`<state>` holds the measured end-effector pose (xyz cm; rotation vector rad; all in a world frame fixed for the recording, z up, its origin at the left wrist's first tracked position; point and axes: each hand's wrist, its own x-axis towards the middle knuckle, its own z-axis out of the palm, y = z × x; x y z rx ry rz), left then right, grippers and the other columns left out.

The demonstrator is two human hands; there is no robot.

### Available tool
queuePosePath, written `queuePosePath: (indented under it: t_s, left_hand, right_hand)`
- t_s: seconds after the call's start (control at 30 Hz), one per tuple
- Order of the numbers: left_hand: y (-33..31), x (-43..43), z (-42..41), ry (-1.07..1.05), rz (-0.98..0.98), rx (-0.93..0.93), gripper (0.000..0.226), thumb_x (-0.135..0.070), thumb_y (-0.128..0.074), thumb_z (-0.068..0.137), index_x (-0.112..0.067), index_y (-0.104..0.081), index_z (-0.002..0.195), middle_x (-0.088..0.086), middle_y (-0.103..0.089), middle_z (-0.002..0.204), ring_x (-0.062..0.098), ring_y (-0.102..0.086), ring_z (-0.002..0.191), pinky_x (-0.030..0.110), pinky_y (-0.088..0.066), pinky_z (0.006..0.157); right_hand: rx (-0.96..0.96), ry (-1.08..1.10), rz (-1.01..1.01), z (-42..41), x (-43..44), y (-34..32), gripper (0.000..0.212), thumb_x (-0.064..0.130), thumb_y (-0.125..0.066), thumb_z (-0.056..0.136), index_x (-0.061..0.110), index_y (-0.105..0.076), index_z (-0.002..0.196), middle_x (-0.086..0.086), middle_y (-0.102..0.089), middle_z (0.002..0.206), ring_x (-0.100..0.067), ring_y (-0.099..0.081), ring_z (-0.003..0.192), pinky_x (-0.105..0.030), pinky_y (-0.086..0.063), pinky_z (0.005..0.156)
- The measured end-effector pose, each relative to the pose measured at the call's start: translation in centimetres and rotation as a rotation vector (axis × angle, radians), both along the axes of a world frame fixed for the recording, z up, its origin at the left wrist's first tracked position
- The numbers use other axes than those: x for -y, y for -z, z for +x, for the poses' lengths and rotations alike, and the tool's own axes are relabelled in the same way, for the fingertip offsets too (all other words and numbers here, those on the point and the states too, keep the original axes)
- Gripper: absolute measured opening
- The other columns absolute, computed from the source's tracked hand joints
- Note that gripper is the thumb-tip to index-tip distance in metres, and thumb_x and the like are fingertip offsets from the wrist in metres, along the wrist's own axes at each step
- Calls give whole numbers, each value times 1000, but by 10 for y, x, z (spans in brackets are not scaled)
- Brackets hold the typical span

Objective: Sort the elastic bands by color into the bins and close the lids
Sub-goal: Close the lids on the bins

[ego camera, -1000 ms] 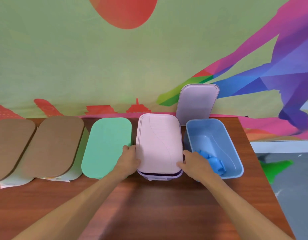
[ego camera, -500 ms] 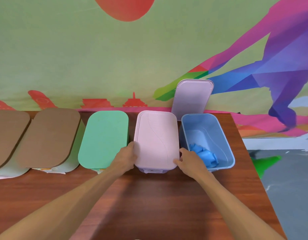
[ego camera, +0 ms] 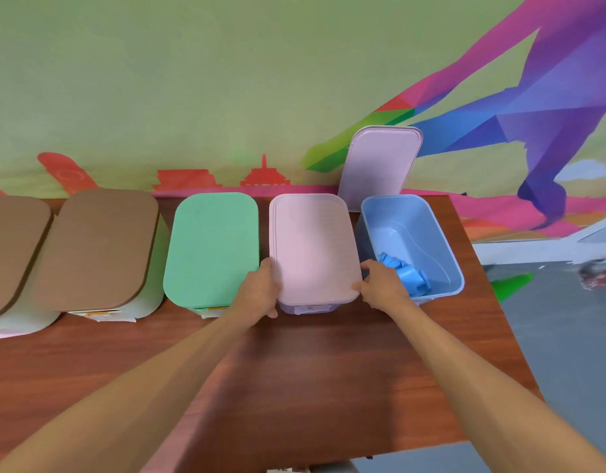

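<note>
Bare forearms (ego camera: pixel 178 363), left hand (ego camera: pixel 258 290), right hand (ego camera: pixel 383 285)

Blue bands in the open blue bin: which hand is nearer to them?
Right. The right hand grips the pink lid's right edge, just beside the blue bands in the blue bin. The left hand grips the lid's left edge, the whole lid away.

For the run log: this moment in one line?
pink lid lying flat | left hand, right hand hold its near corners | blue bin open, blue bands inside

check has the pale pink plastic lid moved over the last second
Yes: the pale pink plastic lid has dropped closer onto the purple bin beneath it.
</note>
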<state>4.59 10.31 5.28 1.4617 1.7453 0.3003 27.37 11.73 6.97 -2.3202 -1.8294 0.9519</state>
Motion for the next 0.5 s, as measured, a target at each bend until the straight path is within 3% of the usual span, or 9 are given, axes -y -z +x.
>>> queuePosePath:
  t_s: [0.07, 0.17, 0.33, 0.5]
  left_hand:
    - [-1, 1, 0, -20, -12, 43, 36, -4, -36, 89, -7, -36, 125, 20, -68, 81, 32, -67, 52, 40, -58, 67]
    - [-4, 6, 1, -35, -13, 48, 32, -5, -37, 91, -8, -37, 123, 20, -67, 83, 31, -67, 51, 39, -58, 67]
    - [-15, 5, 2, 90, -21, -157, 17, -11, -38, 92, -7, -39, 109, 17, -66, 82, 32, -66, 49, 41, -58, 54]
    - [-45, -10, 17, 196, 83, -676, 38, -24, -46, 94, -7, -38, 128, 15, -62, 114, 36, -63, 99, 40, -48, 79]
  right_hand:
    - [-83, 98, -17, 1, 1, 1, 40, 19, -66, 87, 14, -54, 125, -9, -65, 115, -25, -64, 96, -37, -57, 79]
    - [-157, 175, -39, 1, 2, 1, 38, 16, -66, 88, 12, -55, 124, -9, -66, 110, -18, -66, 79, -24, -54, 57]
    - [-172, 63, -65, 7, -4, 1, 30, 17, -64, 89, 11, -55, 117, -8, -68, 100, -15, -66, 66, -21, -51, 53]
    - [-128, -195, -172, 30, -24, -10, 25, 28, -63, 89, 3, -66, 92, -8, -71, 82, -14, -66, 55, -20, -51, 53]
